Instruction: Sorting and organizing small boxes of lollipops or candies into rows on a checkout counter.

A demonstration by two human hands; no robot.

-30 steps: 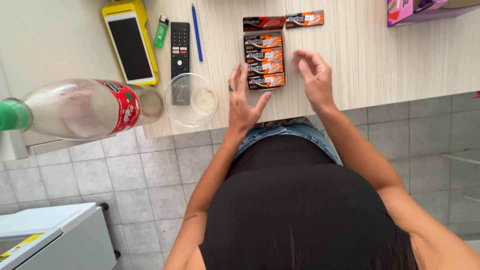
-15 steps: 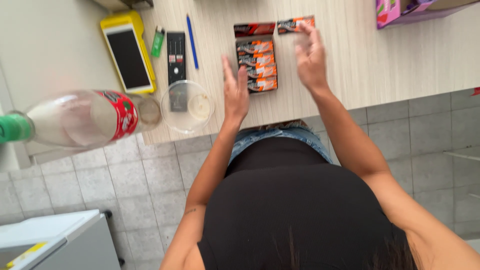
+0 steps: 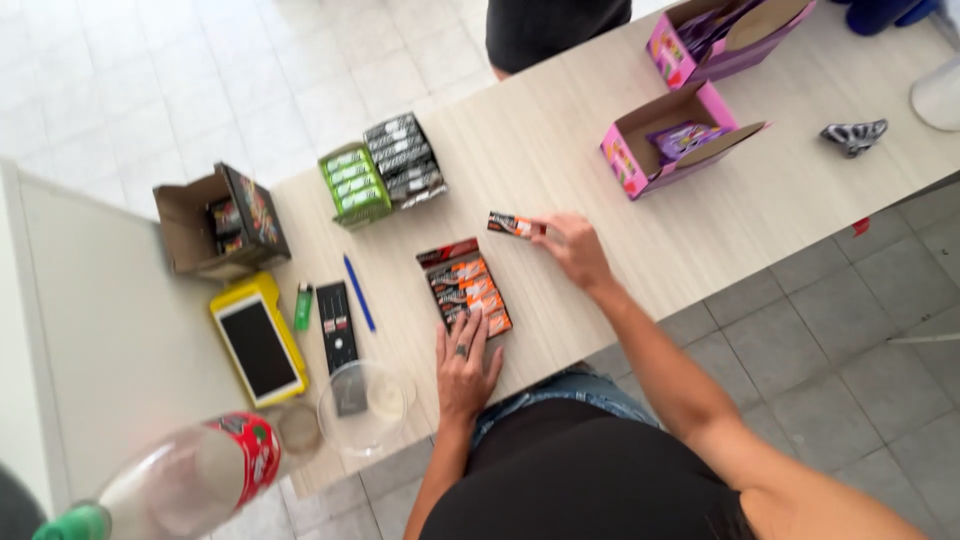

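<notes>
The right hand (image 3: 575, 248) pinches 1 orange packet (image 3: 512, 224) just beyond the packet stack (image 3: 465, 286). The left hand (image 3: 463, 365) rests flat, released, touching the stack's near end on the counter (image 3: 600, 190).

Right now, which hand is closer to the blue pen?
Left. The left hand lies flat on the table just right of the blue pen; the right hand is farther away, pinching an orange packet.

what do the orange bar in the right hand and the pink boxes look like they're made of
The orange bar, pinched by the right hand, looks wrapped in glossy plastic or foil film: it shows a slight sheen. The pink boxes look like printed cardboard: the inside of the flaps is plain matte brown.
</notes>
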